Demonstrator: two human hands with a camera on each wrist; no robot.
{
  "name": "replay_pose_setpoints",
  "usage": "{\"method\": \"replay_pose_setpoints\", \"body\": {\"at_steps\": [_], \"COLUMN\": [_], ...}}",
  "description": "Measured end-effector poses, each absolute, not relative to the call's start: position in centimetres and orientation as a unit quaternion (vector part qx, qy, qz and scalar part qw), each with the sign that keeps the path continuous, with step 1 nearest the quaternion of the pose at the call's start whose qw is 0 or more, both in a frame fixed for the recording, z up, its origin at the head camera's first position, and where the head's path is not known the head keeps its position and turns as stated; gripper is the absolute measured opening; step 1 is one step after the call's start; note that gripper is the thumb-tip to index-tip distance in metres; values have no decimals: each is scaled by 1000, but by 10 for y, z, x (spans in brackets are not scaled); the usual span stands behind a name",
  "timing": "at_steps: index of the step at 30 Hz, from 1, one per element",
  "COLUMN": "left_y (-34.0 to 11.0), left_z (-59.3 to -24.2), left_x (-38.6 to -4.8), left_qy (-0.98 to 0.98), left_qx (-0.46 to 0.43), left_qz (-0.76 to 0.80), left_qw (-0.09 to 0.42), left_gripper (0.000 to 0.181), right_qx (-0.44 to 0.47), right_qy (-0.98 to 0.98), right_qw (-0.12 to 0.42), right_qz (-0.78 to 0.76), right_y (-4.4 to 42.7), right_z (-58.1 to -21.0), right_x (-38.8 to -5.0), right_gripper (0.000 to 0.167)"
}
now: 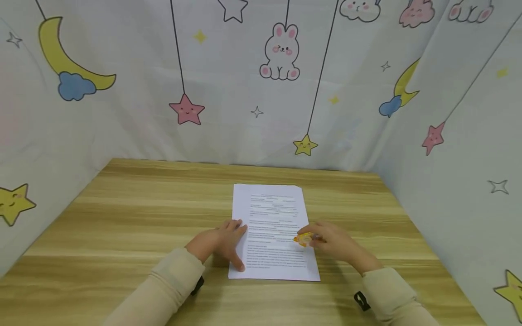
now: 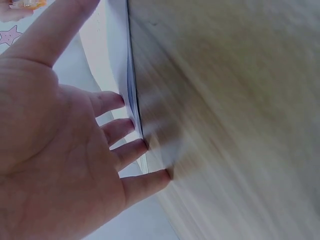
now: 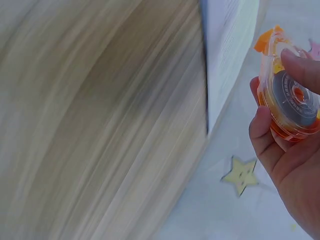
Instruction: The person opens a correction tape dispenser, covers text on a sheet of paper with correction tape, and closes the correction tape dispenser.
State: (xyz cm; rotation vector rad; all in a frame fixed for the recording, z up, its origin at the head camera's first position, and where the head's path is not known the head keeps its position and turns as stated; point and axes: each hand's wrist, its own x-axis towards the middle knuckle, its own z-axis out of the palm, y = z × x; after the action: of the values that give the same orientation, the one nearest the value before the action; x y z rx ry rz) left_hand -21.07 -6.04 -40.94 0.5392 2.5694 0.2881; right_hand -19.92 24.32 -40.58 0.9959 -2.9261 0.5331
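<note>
A stack of printed paper (image 1: 273, 235) lies on the wooden table, with white gaps breaking up several lines of its upper text. Along its left edge rests my left hand (image 1: 224, 239), fingers spread and thumb on the sheet. The left wrist view shows those fingertips (image 2: 131, 126) against the layered sheet edges (image 2: 131, 85). Over the right part of the page, my right hand (image 1: 334, 240) pinches an orange-yellow correction tape (image 1: 304, 239). In the right wrist view, the thumb presses the clear case of the correction tape (image 3: 292, 95), with a grey reel inside; whether its tip touches paper cannot be told.
Wood-grain table (image 1: 163, 194) surrounds the paper on all sides. A white curtain (image 1: 236, 140) printed with stars, moons and rabbits hangs behind the table and along both sides. Black straps (image 1: 361, 300) show at the cuffs of both beige sleeves (image 1: 175, 276).
</note>
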Motion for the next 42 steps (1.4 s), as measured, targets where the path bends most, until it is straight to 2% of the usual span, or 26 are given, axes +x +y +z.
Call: {"method": "replay_pose_setpoints", "body": {"at_steps": [3, 10, 15, 28, 35, 42], "left_y": [-60, -59, -58, -60, -60, -59], "left_z": [-409, -408, -407, -405, -405, -404], "left_x": [-211, -209, -207, -206, -205, -205], "left_qy": [943, 945, 946, 945, 946, 947], "left_qx": [194, 185, 186, 191, 190, 188], "left_qz": [110, 109, 98, 91, 94, 87], "left_qw": [247, 245, 247, 249, 246, 246], "left_gripper": [108, 107, 106, 104, 104, 104], "right_qx": [347, 392, 403, 400, 415, 418], "right_qy": [-928, -913, -910, -915, -908, -906], "right_qw": [30, 36, 55, 32, 55, 54], "right_qz": [134, 111, 77, 32, -38, -51], "right_y": [220, 166, 144, 124, 121, 121], "right_z": [-405, -406, -410, -411, -411, -410], "right_x": [-198, -194, -195, -195, -193, -193], "right_gripper": [30, 29, 28, 23, 25, 26]}}
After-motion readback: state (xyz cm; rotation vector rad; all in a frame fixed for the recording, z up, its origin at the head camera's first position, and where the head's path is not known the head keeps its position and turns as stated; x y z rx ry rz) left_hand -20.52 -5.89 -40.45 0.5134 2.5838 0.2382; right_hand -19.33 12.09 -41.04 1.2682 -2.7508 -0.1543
